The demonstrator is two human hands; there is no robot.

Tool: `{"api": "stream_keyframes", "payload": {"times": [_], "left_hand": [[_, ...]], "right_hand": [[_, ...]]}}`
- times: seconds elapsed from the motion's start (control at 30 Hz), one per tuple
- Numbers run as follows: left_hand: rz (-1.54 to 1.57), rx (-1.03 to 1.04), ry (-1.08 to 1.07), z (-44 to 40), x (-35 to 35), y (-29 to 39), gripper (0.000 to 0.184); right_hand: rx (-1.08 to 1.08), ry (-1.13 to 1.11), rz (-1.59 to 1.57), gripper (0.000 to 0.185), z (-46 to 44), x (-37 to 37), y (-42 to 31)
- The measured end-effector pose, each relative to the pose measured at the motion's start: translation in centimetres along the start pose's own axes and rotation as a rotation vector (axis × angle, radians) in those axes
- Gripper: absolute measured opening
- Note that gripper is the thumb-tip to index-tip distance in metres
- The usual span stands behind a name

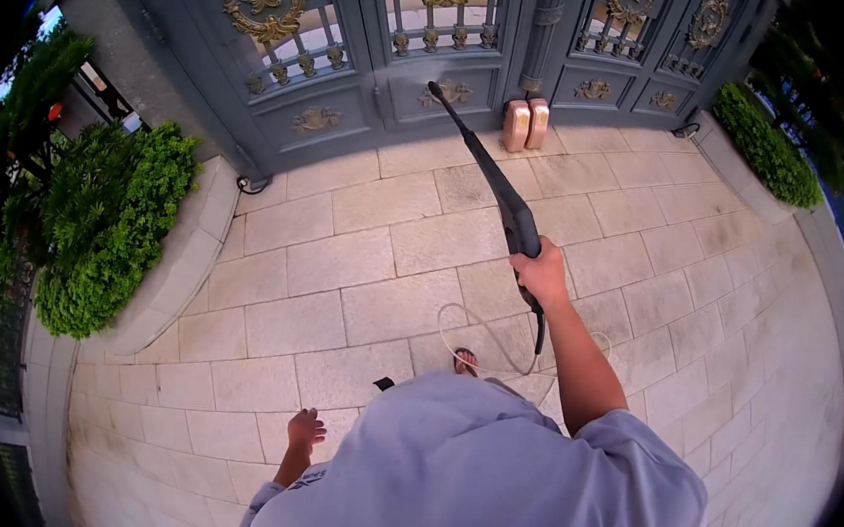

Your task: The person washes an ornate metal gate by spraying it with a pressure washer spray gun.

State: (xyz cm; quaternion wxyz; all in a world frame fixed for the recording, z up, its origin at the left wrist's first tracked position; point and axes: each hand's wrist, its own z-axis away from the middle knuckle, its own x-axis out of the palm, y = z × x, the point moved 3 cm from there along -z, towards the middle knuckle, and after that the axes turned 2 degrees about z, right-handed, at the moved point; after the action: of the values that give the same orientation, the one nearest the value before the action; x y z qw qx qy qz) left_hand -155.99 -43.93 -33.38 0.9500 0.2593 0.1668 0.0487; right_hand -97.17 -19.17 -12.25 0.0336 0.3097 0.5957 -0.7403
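Note:
My right hand [540,272] is wrapped round the grip of a black pressure washer gun [504,190]. Its long lance slants up and to the left, and the tip points at the lower panel of a grey gate [391,100]. A pale hose [495,342] hangs from the gun's handle and loops over the paving near my sandalled foot [466,361]. Low on the left, my left hand [306,428] hangs by my side, holding nothing, its fingers apart and slightly bent.
Pale stone paving [379,290] runs up to the gate. Two pinkish upright blocks [516,126] stand at the gate's foot. Planters with green shrubs [114,227] border the left, and another hedge [769,143] the right. A small black object [384,384] lies by my feet.

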Motion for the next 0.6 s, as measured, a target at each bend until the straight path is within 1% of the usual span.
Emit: {"api": "stream_keyframes", "payload": {"times": [0.1,0.17,0.2,0.23,0.3,0.33,0.43,0.53,0.6], "left_hand": [[-0.009,0.001,-0.004,0.0,0.0,-0.5,0.024],[-0.048,-0.008,0.001,0.0,0.0,-0.9,0.024],[-0.155,0.112,-0.025,-0.7,-0.4,-1.7,0.024],[-0.26,0.231,-0.051,-1.2,-0.9,-2.6,0.024],[-0.391,0.374,-0.084,-1.6,-1.5,-4.0,0.025],[-0.419,0.397,-0.091,-1.6,-1.8,-4.8,0.025],[-0.446,0.411,-0.09,-0.5,-2.2,-5.5,0.026],[-0.392,0.335,-0.061,0.3,-1.9,-5.0,0.026],[-0.365,0.309,-0.048,0.3,-1.5,-4.0,0.026]], "right_hand": [[0.011,0.064,0.057,0.031,-1.1,-2.8,0.2],[0.07,0.082,0.044,0.029,-1.5,-4.8,-0.3],[0.02,0.11,0.03,0.027,-2.2,-5.4,0.4],[0.026,0.116,0.028,0.026,-2.6,-5.9,1.3],[0.037,0.121,0.025,0.025,-2.9,-6.5,1.7],[0.015,0.122,0.022,0.026,-3.2,-6.4,2.4],[0.072,0.052,0.036,0.03,-2.2,-5.8,1.1],[-0.069,0.066,0.207,0.033,-2.0,-3.4,1.5],[-0.081,0.019,0.276,0.035,-1.1,-2.3,-0.2]]}}
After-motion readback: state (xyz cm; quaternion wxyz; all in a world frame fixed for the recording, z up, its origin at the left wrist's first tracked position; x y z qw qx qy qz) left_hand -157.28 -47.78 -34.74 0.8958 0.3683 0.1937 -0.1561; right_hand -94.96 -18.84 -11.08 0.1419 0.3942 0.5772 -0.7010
